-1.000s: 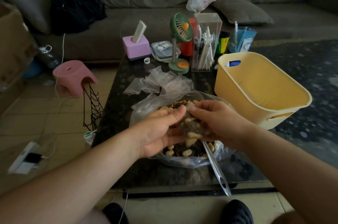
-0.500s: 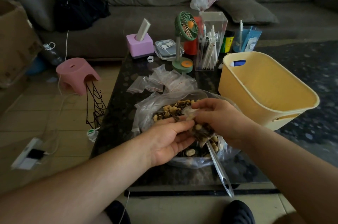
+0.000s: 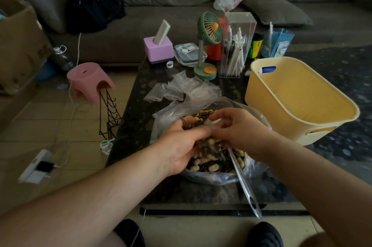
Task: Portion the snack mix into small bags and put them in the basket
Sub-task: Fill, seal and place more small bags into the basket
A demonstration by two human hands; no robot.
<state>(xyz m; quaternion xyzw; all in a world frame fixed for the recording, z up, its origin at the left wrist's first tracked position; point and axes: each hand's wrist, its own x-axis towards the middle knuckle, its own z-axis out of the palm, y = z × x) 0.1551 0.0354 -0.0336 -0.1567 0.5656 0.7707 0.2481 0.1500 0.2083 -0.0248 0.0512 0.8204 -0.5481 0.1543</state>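
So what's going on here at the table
A person is bagging snack mix. Both hands, left hand and right hand, pinch a small clear bag of nuts over the big open bag of mix. Empty small bags lie beyond. No filled bag shows in the yellow basket.

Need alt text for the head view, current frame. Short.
Both hands, left hand and right hand, pinch a small clear bag of snack mix above the big open bag of mix on a dark table. An empty yellow basket stands to the right; spare small bags lie behind.
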